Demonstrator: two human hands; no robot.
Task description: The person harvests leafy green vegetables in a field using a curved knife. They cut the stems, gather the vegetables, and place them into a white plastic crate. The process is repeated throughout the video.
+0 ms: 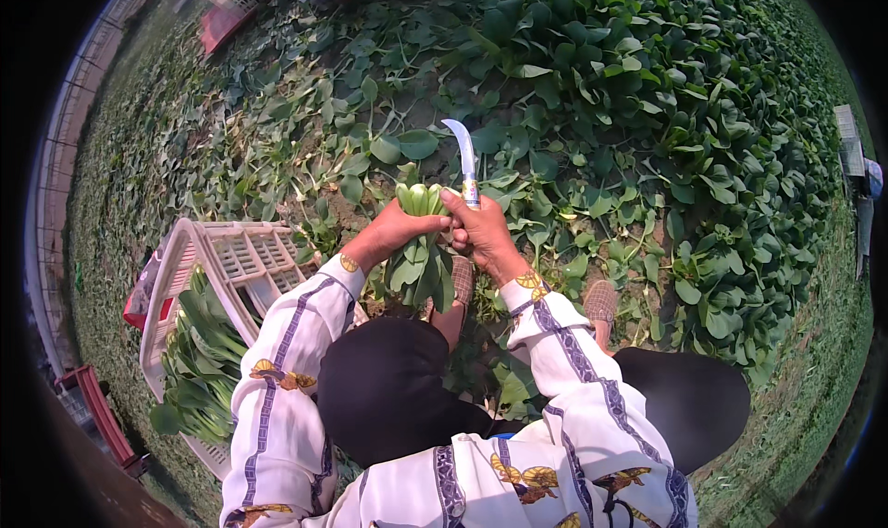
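A small bunch of bok choy (421, 199) is gripped in my left hand (400, 229), its pale stem ends up and its dark leaves hanging below the fist. Close beside it, my right hand (486, 232) is closed around the handle of a sickle (462, 149). The curved blade points up and away from me, bending left at its tip. My right thumb and fingers meet the right side of the bunch, touching the stems near my left thumb.
At my left stands a pale plastic crate (264, 250) holding cut greens (208, 352). Dense leafy plants (666, 93) grow ahead on the right. Loose leaves (305, 130) litter the soil ahead on the left. A red crate (97, 412) lies farther left.
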